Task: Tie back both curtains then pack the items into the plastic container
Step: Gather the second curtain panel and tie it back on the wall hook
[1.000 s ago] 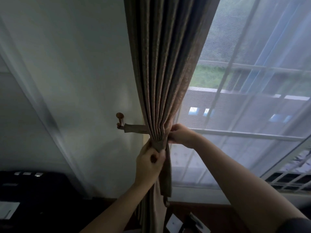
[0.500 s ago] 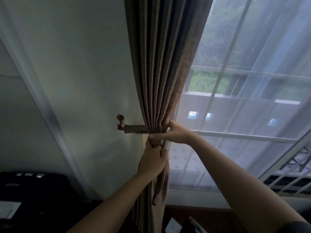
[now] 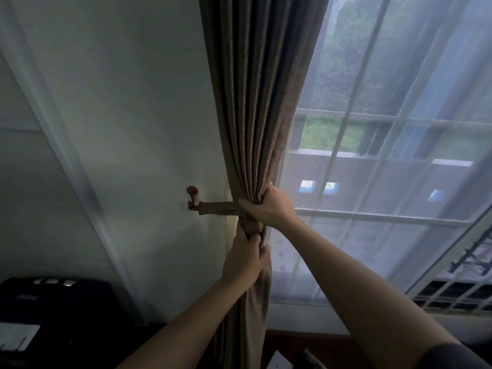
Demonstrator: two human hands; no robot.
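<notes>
A brown pleated curtain (image 3: 255, 102) hangs gathered at the left edge of the window. A matching tieback band (image 3: 217, 208) runs from a wooden wall hook (image 3: 192, 192) to the gathered folds. My right hand (image 3: 269, 206) wraps over the bunched curtain at the band's height, fingers pointing left. Just below it, my left hand (image 3: 245, 262) grips the curtain's lower part, fingers curled round the fabric. The band's far end is hidden under my right hand. No plastic container is visible.
A sheer white curtain (image 3: 386, 169) covers the window to the right. White wall lies left of the hook. A dark piece of furniture or device (image 3: 53, 310) sits at the lower left. A window unit grille (image 3: 458, 294) shows at the lower right.
My right hand slid from the curtain's right edge over the front of the folds toward the band. My left hand shifted from the knot area to a grip lower on the curtain.
</notes>
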